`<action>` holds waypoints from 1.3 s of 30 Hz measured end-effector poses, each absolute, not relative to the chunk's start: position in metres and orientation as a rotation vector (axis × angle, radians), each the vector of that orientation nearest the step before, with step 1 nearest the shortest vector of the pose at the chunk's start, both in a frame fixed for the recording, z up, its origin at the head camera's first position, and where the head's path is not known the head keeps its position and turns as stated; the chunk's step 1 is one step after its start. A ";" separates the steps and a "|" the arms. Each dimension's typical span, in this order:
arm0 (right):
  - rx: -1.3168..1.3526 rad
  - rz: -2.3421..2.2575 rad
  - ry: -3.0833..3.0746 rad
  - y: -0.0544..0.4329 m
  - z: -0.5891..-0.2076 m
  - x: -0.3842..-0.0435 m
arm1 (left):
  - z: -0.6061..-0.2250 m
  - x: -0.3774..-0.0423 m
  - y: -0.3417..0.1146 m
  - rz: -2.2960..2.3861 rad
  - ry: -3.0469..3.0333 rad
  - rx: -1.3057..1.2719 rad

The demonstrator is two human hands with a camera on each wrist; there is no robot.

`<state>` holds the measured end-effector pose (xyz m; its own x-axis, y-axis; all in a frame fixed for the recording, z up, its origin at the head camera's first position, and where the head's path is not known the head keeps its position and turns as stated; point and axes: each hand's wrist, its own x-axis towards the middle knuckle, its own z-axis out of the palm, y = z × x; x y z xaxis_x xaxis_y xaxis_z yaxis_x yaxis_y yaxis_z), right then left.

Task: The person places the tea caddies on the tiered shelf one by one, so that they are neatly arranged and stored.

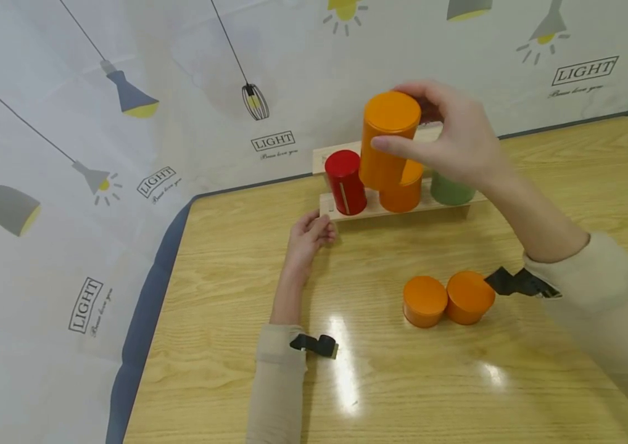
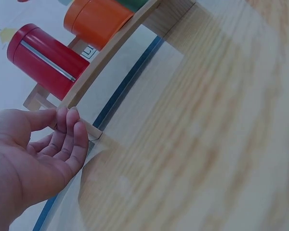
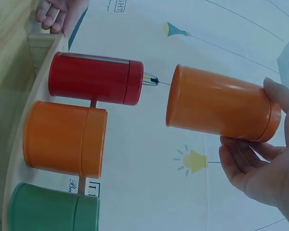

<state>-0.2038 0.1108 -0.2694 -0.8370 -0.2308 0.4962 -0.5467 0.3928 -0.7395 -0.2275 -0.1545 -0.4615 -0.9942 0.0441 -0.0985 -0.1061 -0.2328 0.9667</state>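
Observation:
High over the wooden rack (image 1: 366, 213), my right hand (image 1: 461, 139) grips a tall orange canister (image 1: 390, 145) near its lidded top, thumb on one side and fingers on the other. In the right wrist view this orange canister (image 3: 216, 101) is apart from those on the rack. My left hand (image 2: 43, 154) pinches the rack's left end between thumb and fingertips. On the rack stand a red canister (image 1: 347, 185) with a pale vertical strip, a shorter orange canister (image 3: 62, 137), and a green canister (image 3: 53, 209) partly hidden behind my right hand in the head view.
Two short orange canisters (image 1: 425, 302) stand side by side on the wooden table (image 1: 219, 296), nearer to me than the rack. Behind the table hangs a pale sheet (image 1: 192, 80) printed with lamps. A dark edge (image 1: 253, 186) runs along the table's back.

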 end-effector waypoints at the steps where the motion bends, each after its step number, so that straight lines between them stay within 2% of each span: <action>1: 0.660 1.426 -2.339 0.110 -0.267 -0.206 | -0.461 -0.228 -0.155 2.393 1.886 -0.073; 13: 0.537 1.364 -2.321 0.095 -0.254 -0.244 | -0.459 -0.227 -0.157 2.390 1.904 -0.066; 27: 0.517 1.413 -2.418 0.071 -0.276 -0.290 | -0.465 -0.224 -0.159 2.399 1.890 -0.102; 39: 0.507 1.365 -2.563 0.056 -0.292 -0.304 | -0.462 -0.226 -0.155 2.384 1.908 -0.064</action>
